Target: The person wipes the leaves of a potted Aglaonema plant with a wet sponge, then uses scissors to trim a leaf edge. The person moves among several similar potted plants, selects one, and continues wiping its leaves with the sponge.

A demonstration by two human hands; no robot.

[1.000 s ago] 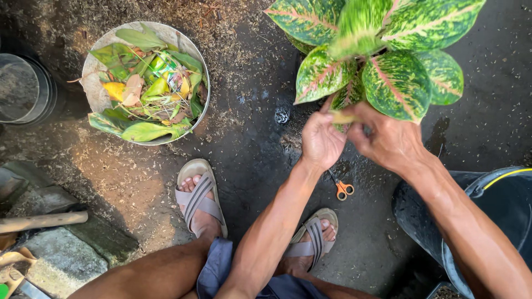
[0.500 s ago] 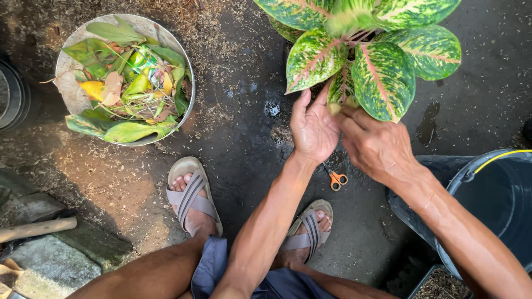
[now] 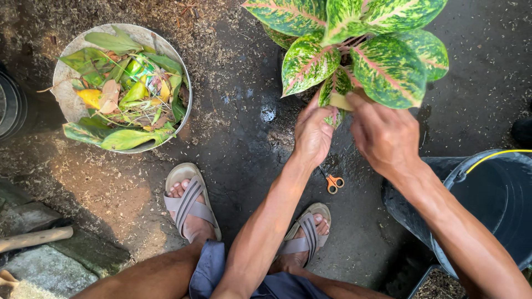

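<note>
Left hand (image 3: 313, 133) and right hand (image 3: 382, 135) both gripping low leaves of variegated plant (image 3: 354, 47) directly above them.

Your left hand (image 3: 313, 133) now closes around the plant (image 3: 354, 50) base, and your right hand (image 3: 382, 133) rises beside it.

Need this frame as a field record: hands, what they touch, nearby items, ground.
left hand: at the base of the variegated plant, among lower leaves
right hand: pinching a pale leaf stalk
scissors: orange handles, lying on ground below the hands
basin: round, filled with cut leaves, left
bucket: dark, yellow handle, right
ground: dark, wet, soil-strewn
</note>
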